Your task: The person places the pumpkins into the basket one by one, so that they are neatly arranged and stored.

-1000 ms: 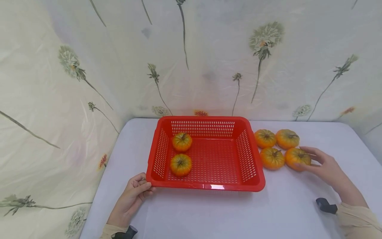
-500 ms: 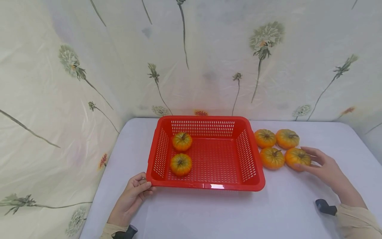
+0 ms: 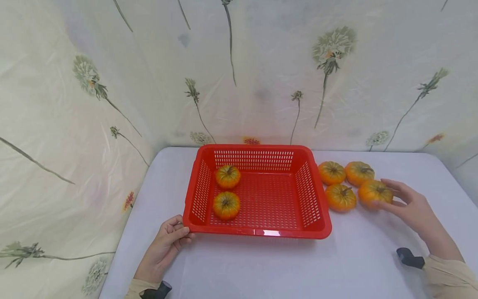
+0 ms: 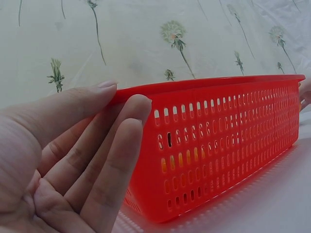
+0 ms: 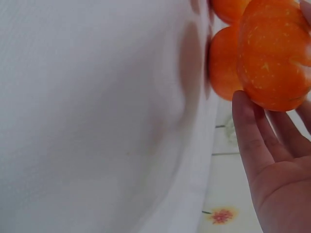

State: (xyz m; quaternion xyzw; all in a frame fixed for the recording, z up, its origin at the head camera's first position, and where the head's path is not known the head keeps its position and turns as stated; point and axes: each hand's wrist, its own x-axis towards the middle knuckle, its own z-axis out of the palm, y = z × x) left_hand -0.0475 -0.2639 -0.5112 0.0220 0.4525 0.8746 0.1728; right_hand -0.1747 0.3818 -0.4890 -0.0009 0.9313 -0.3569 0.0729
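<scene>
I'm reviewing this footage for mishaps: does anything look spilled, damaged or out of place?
Nothing stands out. The red plastic basket looks unbroken, with two pumpkins sitting stem-up inside, and three more pumpkins stand grouped beside it. The right hand holds another pumpkin off the table; the left hand pinches the basket's rim.

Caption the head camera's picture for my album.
The left hand grips a red basket containing two pumpkins; the right hand holds another pumpkin beside three more.
</scene>
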